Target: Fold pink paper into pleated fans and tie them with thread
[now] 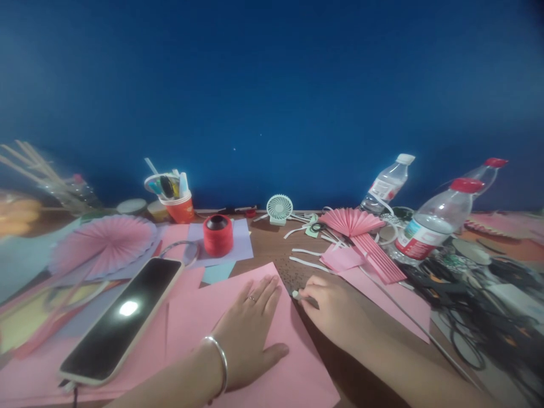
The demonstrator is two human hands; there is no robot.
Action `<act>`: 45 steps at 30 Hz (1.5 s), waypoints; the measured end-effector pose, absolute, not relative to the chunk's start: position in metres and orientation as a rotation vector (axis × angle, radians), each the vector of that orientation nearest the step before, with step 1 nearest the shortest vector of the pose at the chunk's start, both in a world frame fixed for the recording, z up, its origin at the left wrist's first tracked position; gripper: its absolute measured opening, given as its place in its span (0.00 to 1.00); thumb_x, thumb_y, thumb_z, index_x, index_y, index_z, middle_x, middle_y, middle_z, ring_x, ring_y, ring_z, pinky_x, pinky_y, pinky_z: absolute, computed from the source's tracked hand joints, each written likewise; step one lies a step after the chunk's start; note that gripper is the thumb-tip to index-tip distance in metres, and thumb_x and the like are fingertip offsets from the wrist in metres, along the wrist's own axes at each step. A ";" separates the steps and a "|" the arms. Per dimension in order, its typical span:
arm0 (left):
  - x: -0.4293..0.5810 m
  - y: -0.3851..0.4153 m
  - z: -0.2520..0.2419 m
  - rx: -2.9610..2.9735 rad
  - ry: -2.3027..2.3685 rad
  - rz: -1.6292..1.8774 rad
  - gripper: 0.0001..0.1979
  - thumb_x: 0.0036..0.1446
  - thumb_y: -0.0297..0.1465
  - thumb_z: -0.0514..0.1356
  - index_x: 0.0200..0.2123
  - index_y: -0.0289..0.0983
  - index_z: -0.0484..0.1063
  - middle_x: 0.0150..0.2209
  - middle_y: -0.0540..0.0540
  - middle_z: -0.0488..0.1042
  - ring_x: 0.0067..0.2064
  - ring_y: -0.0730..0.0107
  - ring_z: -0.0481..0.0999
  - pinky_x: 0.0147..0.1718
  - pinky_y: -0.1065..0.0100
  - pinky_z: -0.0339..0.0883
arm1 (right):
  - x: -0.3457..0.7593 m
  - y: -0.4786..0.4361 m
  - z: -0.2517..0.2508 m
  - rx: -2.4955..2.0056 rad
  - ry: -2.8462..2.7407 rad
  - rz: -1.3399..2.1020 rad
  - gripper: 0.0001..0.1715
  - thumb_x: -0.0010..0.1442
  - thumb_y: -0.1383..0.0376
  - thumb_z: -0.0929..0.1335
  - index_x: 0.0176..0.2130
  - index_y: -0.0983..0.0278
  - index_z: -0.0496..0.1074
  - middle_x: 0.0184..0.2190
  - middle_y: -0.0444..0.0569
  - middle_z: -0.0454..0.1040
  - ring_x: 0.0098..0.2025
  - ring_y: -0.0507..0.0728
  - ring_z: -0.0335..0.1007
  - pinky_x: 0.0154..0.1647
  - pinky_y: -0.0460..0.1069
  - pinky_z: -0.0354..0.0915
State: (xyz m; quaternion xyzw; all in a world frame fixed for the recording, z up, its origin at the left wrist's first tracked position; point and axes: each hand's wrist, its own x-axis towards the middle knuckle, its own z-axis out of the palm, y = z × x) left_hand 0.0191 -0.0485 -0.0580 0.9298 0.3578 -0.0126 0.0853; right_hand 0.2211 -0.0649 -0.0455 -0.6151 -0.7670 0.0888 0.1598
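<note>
My left hand (249, 328) lies flat, fingers stretched out, on a pink sheet of paper (293, 374) in front of me; a ring and a silver bracelet show on it. My right hand (334, 306) rests just right of the sheet's edge, fingers curled round a small white-tipped tool (297, 295) whose tip touches the paper's right edge. What the tool is I cannot make out.
A phone (123, 317) lies at the left on pink paper. A red thread spool (218, 234), a red cup of pens (176, 198), a small fan (279, 208), pink pleated fans (352, 221) (104, 241), two bottles (433, 226) (386, 184) and black cables (467, 300) surround.
</note>
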 end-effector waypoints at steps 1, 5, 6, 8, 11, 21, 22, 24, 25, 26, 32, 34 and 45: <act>0.019 -0.048 -0.058 2.775 1.067 -0.039 0.37 0.55 0.47 0.45 0.62 0.35 0.34 0.63 0.43 0.33 0.63 0.62 0.31 0.59 0.57 0.26 | 0.221 -0.064 -0.046 -1.758 -2.192 0.251 0.14 0.56 0.71 0.60 0.25 0.62 0.71 0.27 0.42 0.68 0.30 0.50 0.64 0.31 0.45 0.53; 0.020 -0.048 -0.057 2.782 1.076 -0.054 0.38 0.55 0.47 0.45 0.62 0.35 0.35 0.63 0.43 0.32 0.63 0.62 0.31 0.59 0.57 0.25 | 0.221 -0.062 -0.047 -1.762 -2.186 0.238 0.14 0.56 0.70 0.60 0.23 0.62 0.69 0.27 0.42 0.67 0.29 0.50 0.63 0.30 0.46 0.52; 0.020 -0.048 -0.057 2.781 1.078 -0.058 0.38 0.55 0.47 0.45 0.62 0.35 0.35 0.63 0.43 0.32 0.63 0.63 0.31 0.59 0.57 0.25 | 0.221 -0.061 -0.047 -1.763 -2.183 0.238 0.13 0.56 0.70 0.60 0.23 0.62 0.69 0.27 0.42 0.67 0.29 0.50 0.63 0.30 0.45 0.51; 0.020 -0.048 -0.057 2.780 1.078 -0.062 0.38 0.55 0.47 0.45 0.62 0.35 0.34 0.63 0.43 0.33 0.63 0.63 0.31 0.59 0.58 0.25 | 0.220 -0.059 -0.047 -1.759 -2.184 0.234 0.13 0.55 0.70 0.61 0.23 0.62 0.69 0.26 0.42 0.67 0.29 0.49 0.63 0.29 0.45 0.51; 0.020 -0.049 -0.057 2.777 1.076 -0.051 0.38 0.55 0.48 0.45 0.62 0.35 0.34 0.63 0.44 0.32 0.63 0.62 0.31 0.59 0.57 0.26 | 0.220 -0.058 -0.047 -1.759 -2.198 0.211 0.13 0.55 0.70 0.61 0.22 0.62 0.69 0.25 0.41 0.66 0.28 0.49 0.62 0.28 0.45 0.50; 0.019 -0.049 -0.060 2.775 1.071 -0.043 0.38 0.55 0.48 0.45 0.62 0.36 0.33 0.63 0.44 0.31 0.63 0.61 0.32 0.59 0.57 0.24 | 0.217 -0.052 -0.047 -1.761 -2.202 0.219 0.14 0.55 0.70 0.61 0.20 0.64 0.66 0.24 0.41 0.65 0.25 0.47 0.59 0.25 0.45 0.47; 0.019 -0.049 -0.060 2.772 1.072 -0.043 0.38 0.55 0.48 0.45 0.62 0.36 0.33 0.63 0.44 0.31 0.63 0.61 0.32 0.59 0.57 0.24 | 0.216 -0.051 -0.047 -1.761 -2.203 0.220 0.14 0.55 0.70 0.61 0.20 0.64 0.66 0.24 0.41 0.65 0.25 0.47 0.59 0.25 0.45 0.47; 0.020 -0.049 -0.059 2.764 1.074 -0.046 0.38 0.55 0.47 0.45 0.62 0.36 0.33 0.63 0.44 0.31 0.63 0.62 0.32 0.59 0.57 0.24 | 0.216 -0.050 -0.047 -1.760 -2.203 0.220 0.13 0.55 0.70 0.61 0.21 0.63 0.67 0.24 0.41 0.65 0.25 0.47 0.59 0.25 0.45 0.47; 0.020 -0.049 -0.059 2.761 1.074 -0.047 0.38 0.55 0.47 0.45 0.62 0.36 0.33 0.63 0.45 0.31 0.63 0.62 0.32 0.59 0.57 0.25 | 0.216 -0.050 -0.047 -1.760 -2.204 0.219 0.13 0.55 0.70 0.61 0.21 0.63 0.67 0.24 0.41 0.65 0.25 0.47 0.59 0.25 0.45 0.47; 0.020 -0.049 -0.058 2.758 1.074 -0.049 0.38 0.55 0.47 0.45 0.62 0.36 0.34 0.63 0.45 0.31 0.63 0.62 0.32 0.59 0.57 0.25 | 0.216 -0.049 -0.047 -1.761 -2.202 0.216 0.13 0.55 0.70 0.61 0.21 0.63 0.67 0.24 0.41 0.65 0.25 0.47 0.59 0.25 0.45 0.47; 0.021 -0.048 -0.057 2.759 1.065 -0.044 0.38 0.55 0.47 0.46 0.62 0.35 0.33 0.63 0.44 0.32 0.63 0.61 0.32 0.59 0.57 0.27 | 0.215 -0.046 -0.052 -1.761 -2.212 0.199 0.12 0.56 0.69 0.61 0.24 0.62 0.69 0.26 0.41 0.66 0.27 0.47 0.61 0.26 0.45 0.48; 0.021 -0.048 -0.057 2.758 1.069 -0.041 0.38 0.55 0.47 0.46 0.62 0.36 0.33 0.63 0.44 0.32 0.63 0.61 0.33 0.59 0.56 0.27 | 0.214 -0.043 -0.052 -1.763 -2.210 0.191 0.12 0.56 0.69 0.61 0.24 0.62 0.69 0.26 0.41 0.67 0.27 0.47 0.61 0.26 0.45 0.48; 0.017 -0.055 -0.040 2.682 1.072 -0.038 0.36 0.52 0.45 0.52 0.61 0.38 0.44 0.61 0.43 0.50 0.59 0.57 0.52 0.56 0.58 0.46 | 0.212 -0.062 -0.043 -1.770 -2.257 0.235 0.14 0.58 0.67 0.60 0.23 0.63 0.67 0.26 0.41 0.66 0.27 0.48 0.61 0.26 0.46 0.48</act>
